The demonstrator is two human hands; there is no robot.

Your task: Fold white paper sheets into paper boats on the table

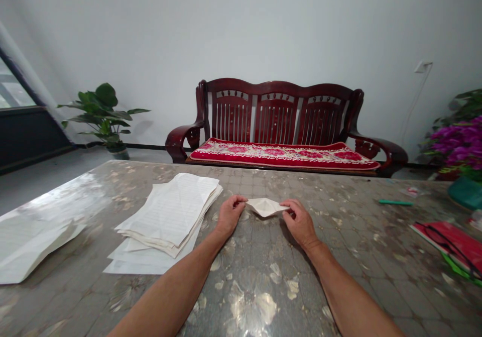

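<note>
A small folded piece of white paper [265, 207] is stretched between my two hands, just above the patterned tabletop [259, 271]. Its left point is pinched by the thumb and fingers of my left hand [230, 215]. My right hand [300, 222] pinches the opposite point in the same way. The paper is wide and pointed at both ends, with creases spreading from its middle. To the left of my left hand lies a loose stack of lined paper sheets [176, 209].
More paper [30, 249] lies at the far left, one edge curled up. On the right are a green pen [395, 203], a red notebook [452, 239] with glasses on it, and purple flowers [461, 141] in a teal pot. A wooden bench [276, 118] stands beyond the table.
</note>
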